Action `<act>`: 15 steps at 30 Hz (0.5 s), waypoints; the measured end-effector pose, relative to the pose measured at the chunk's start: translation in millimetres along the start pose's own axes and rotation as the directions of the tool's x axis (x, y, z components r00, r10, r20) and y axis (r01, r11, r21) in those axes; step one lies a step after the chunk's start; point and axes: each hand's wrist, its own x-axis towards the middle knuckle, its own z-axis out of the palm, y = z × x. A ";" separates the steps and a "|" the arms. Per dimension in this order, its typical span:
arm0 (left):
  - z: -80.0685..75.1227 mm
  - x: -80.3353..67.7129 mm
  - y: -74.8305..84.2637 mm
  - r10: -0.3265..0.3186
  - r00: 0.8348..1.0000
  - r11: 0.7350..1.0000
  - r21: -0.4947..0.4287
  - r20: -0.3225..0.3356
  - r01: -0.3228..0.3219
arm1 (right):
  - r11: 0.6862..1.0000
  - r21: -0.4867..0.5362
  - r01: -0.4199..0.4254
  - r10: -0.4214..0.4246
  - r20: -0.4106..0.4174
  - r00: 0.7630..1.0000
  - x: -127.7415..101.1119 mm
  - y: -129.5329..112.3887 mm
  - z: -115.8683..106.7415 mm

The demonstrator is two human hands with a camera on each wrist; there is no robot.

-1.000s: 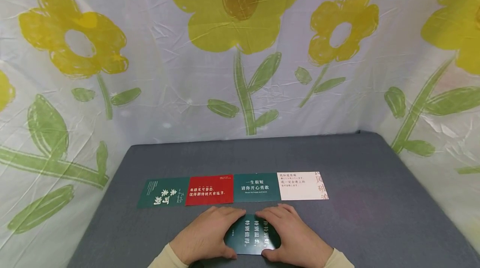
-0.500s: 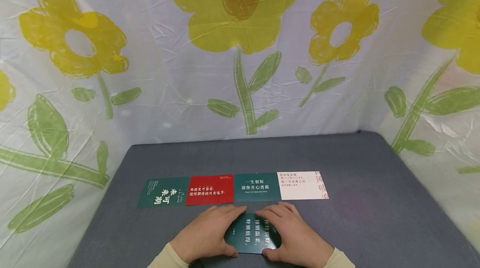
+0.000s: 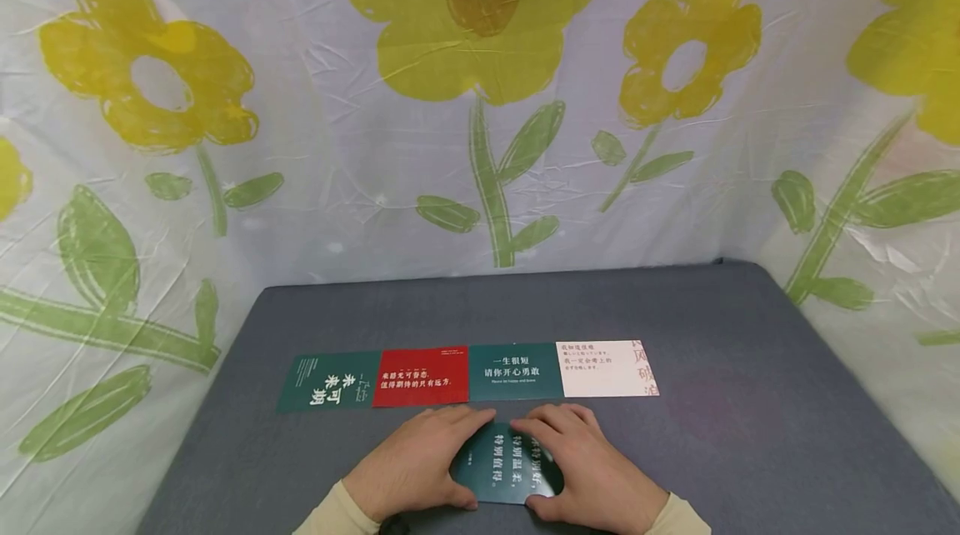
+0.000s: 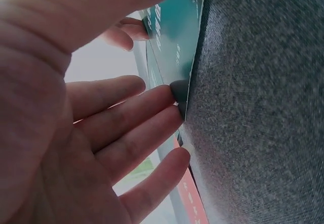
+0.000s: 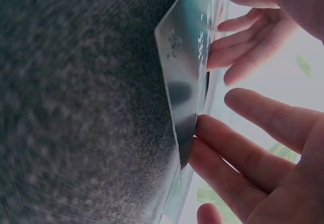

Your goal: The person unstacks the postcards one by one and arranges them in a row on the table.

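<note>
A dark green card (image 3: 504, 464) with white characters sits at the table's near edge between my two hands. My left hand (image 3: 459, 458) holds its left side, with the fingertips (image 4: 174, 95) on the far edge and the thumb at the near edge. My right hand (image 3: 551, 462) grips the right side the same way. In the right wrist view the card (image 5: 187, 57) stands slightly off the grey cloth, with my fingertips (image 5: 202, 125) against its corner. Whether more cards lie under it I cannot tell.
Four cards lie side by side just beyond my hands: a green card (image 3: 327, 381), a red card (image 3: 420, 377), another green card (image 3: 515, 372) and a white card (image 3: 606, 369). The grey table (image 3: 712, 435) is backed by a flower-printed sheet (image 3: 480, 143).
</note>
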 end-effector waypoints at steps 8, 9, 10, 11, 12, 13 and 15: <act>0.0 -1.2 -2.0 0.058 0.998 0.998 0.009 -0.029 -0.057 | 1.000 0.005 0.000 0.000 0.010 1.000 -1.0 -0.3 -1.5; 0.2 -1.2 -2.3 0.061 0.998 0.998 0.005 -0.029 -0.061 | 1.000 0.007 -0.003 0.003 0.015 1.000 -1.0 -0.2 -1.7; 0.5 -1.1 -2.6 0.065 0.997 0.998 0.001 -0.029 -0.065 | 1.000 0.010 -0.006 0.005 0.018 1.000 -1.0 0.0 -1.9; 0.7 -0.9 -3.0 0.068 0.997 0.998 -0.003 -0.027 -0.068 | 1.000 0.010 -0.007 0.007 0.021 1.000 -1.1 0.1 -2.1; 1.0 -0.8 -3.1 0.070 0.997 0.997 -0.009 -0.025 -0.071 | 1.000 0.010 -0.009 0.008 0.023 1.000 -1.3 0.2 -2.0; 1.1 -0.5 -3.5 0.071 0.997 0.997 -0.017 -0.024 -0.072 | 1.000 0.008 -0.009 0.009 0.024 1.000 -1.4 0.3 -2.0; 1.2 -0.1 -4.1 0.072 0.997 0.997 -0.030 -0.022 -0.073 | 1.000 0.004 -0.008 0.008 0.024 1.000 -1.6 0.4 -1.9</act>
